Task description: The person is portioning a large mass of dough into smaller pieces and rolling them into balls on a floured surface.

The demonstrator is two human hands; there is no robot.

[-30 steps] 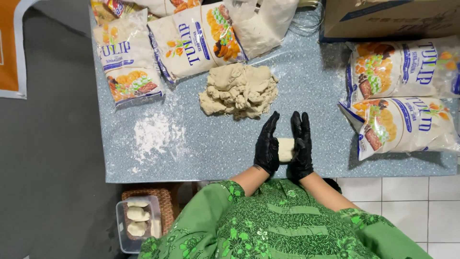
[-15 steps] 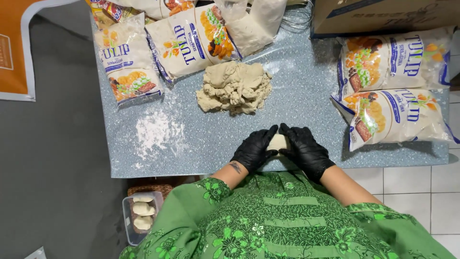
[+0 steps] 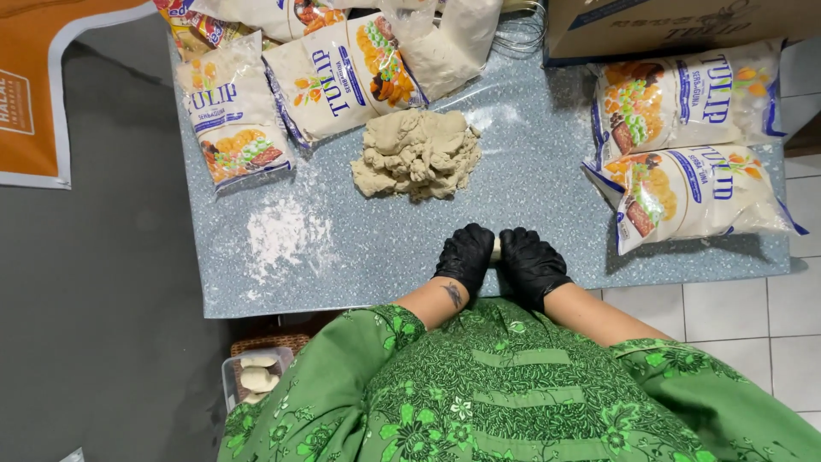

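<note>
Hands press dough piece at table's near edge

Head view: gloved in black, the left hand (image 3: 466, 257) and the right hand (image 3: 530, 264) sit side by side at the near edge of a speckled blue table (image 3: 547, 188), closed together around a small pale dough piece (image 3: 495, 248). Only a thin strip of the piece shows between the gloves, so its shape, its long axis and the way it points cannot be told. Both hands touch it, fingers curled inward, knuckles up, wrists towards the person's green patterned top (image 3: 513, 385).

Beyond the hands, well apart from them, lies a lumpy dough heap (image 3: 417, 154) in the middle of the table. A flour patch (image 3: 286, 231) dusts the surface to the left of the hands. Printed flour bags lie in two groups: several at the far left (image 3: 235, 111), their long sides running away from the person, and two at the right (image 3: 693, 162), lying crosswise, one just beside the other. A cardboard box (image 3: 667, 26) stands at the far right corner.

Below the table's left edge, on the dark floor, a clear tub (image 3: 256, 376) holds a few shaped dough pieces.
</note>
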